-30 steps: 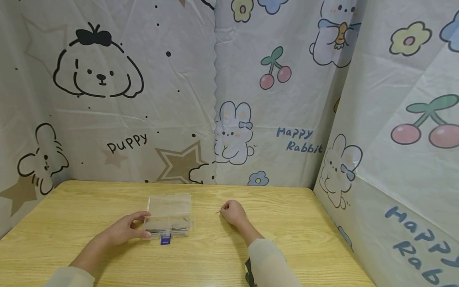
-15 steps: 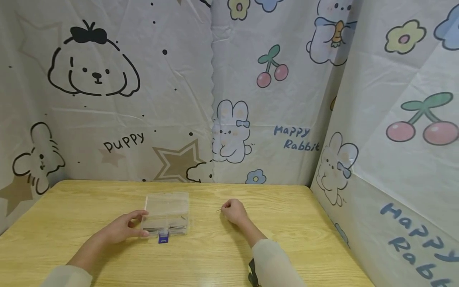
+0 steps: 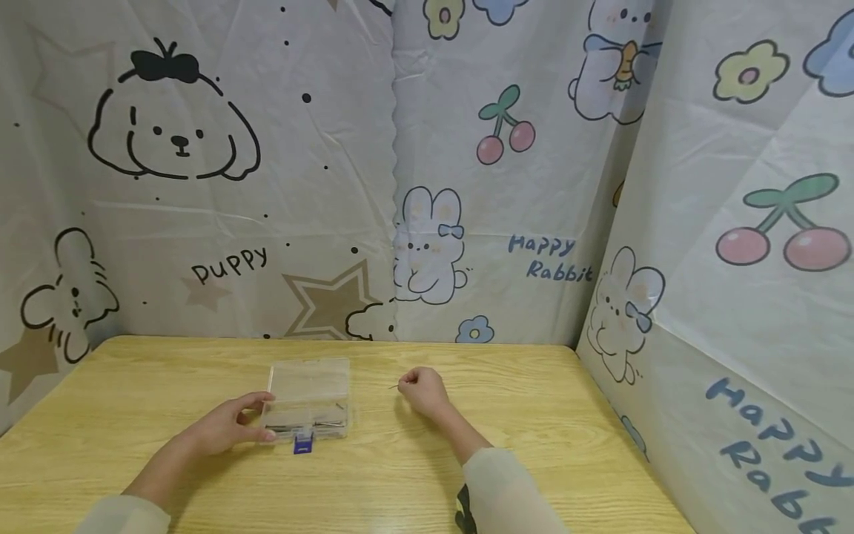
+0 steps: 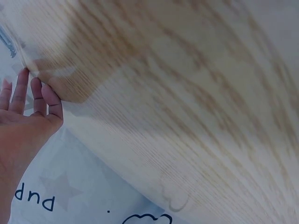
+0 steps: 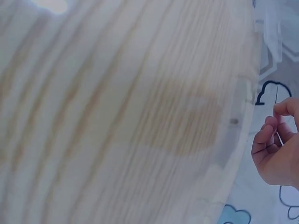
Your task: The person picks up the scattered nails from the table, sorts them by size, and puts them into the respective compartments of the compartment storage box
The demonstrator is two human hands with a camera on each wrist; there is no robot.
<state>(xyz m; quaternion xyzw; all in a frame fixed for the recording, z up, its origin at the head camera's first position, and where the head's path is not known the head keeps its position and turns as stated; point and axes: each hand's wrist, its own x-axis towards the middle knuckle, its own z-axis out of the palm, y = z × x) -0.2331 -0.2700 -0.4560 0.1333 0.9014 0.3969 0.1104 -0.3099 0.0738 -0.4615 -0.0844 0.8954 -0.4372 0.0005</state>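
Observation:
A clear plastic box (image 3: 309, 378) with its lid raised lies left of centre on the table in the head view. Slim metal pieces (image 3: 328, 424) lie in its front compartments, and a blue latch (image 3: 303, 443) hangs at the front. My left hand (image 3: 227, 428) holds the box's left side, thumb at the front corner and fingers farther back. Right of the box, my right hand (image 3: 424, 391) pinches a thin needle-like piece (image 3: 393, 387) between thumb and fingertips, its end pointing left towards the box. The right wrist view also shows this thin piece (image 5: 276, 93) sticking out from the fingertips.
The wood-grain table (image 3: 400, 482) ends at a printed cloth (image 3: 320, 222) along the back and right side. A dark object (image 3: 465, 510), partly hidden by my right sleeve, lies near the table's front.
My right hand has shifted slightly left, closer to the box, still pinching the thin piece. The left hand keeps its hold on the box.

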